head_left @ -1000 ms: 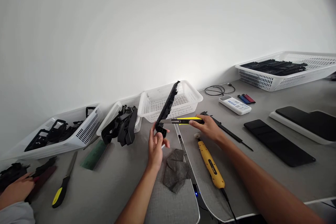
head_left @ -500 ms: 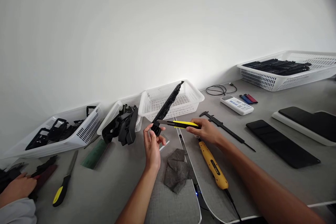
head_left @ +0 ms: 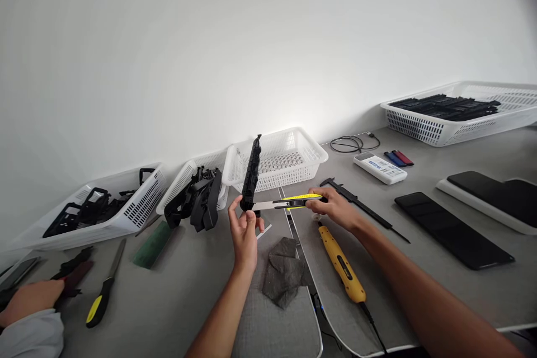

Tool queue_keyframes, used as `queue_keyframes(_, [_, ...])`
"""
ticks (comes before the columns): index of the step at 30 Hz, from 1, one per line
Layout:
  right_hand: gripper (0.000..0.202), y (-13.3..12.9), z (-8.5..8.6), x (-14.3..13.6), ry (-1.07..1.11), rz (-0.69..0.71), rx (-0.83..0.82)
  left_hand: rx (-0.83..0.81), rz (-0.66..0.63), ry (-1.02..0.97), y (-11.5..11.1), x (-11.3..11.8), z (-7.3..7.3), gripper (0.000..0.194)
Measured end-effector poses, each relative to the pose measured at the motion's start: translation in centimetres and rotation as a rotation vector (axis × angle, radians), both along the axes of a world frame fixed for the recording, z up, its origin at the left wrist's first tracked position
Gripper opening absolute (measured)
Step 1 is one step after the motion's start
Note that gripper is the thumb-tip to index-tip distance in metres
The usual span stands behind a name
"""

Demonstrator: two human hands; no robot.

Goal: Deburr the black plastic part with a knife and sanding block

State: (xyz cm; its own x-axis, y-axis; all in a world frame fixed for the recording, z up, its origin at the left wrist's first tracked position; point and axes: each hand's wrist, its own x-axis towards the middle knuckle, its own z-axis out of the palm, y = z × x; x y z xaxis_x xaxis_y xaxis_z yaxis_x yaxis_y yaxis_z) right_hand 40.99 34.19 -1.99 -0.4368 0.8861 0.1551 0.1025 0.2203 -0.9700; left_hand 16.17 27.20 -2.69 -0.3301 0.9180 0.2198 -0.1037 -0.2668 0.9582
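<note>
Against a plain white wall [head_left: 268, 39], grey tables [head_left: 168, 302] carry perforated white baskets: the far-left basket [head_left: 145, 207] contains black plastic frames [head_left: 94, 201], the narrow basket [head_left: 175, 187] beside it contains black mouldings [head_left: 205, 201] overhanging its front rim, and the far-right basket [head_left: 419, 126] contains long black strips [head_left: 444, 106]. Before the middle basket [head_left: 289, 176], the left hand [head_left: 244, 232] pinches the lower end of a nearly upright black plastic strip [head_left: 251, 173] between thumb and fingers. Closed around a yellow-and-black utility knife [head_left: 298, 201], the right hand [head_left: 331, 204] presents the blade at that lower end; actual contact cannot be determined.
</note>
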Motion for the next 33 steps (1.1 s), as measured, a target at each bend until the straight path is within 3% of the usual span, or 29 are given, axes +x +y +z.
queue_keyframes(4, [0.041, 0.15, -0.13, -0.12, -0.048, -0.033, 0.043, 0.016, 0.013, 0.025, 0.00, -0.01, 0.03, 0.062])
queue_keyframes(10, [0.041, 0.31, -0.13, 0.00, -0.026, -0.152, 0.032, 0.022, -0.030, 0.023, 0.07, 0.07, 0.04, 0.051])
queue_keyframes(16, [0.036, -0.15, 0.27, -0.22, 0.028, 0.002, -0.039, 0.016, -0.024, -0.006, 0.01, 0.27, 0.12, 0.053])
queue_keyframes(23, [0.036, 0.22, -0.09, 0.06, 0.016, -0.136, 0.002, 0.033, -0.050, -0.006, 0.02, 0.28, 0.14, 0.052])
queue_keyframes(29, [0.036, 0.18, -0.41, -0.10, 0.017, -0.016, -0.009, 0.035, -0.041, -0.009, 0.15, 0.14, -0.07, 0.057])
queue_keyframes(33, [0.039, 0.42, -0.59, -0.04, -0.003, -0.136, 0.030, 0.042, -0.063, -0.005, 0.27, 0.22, -0.13, 0.057])
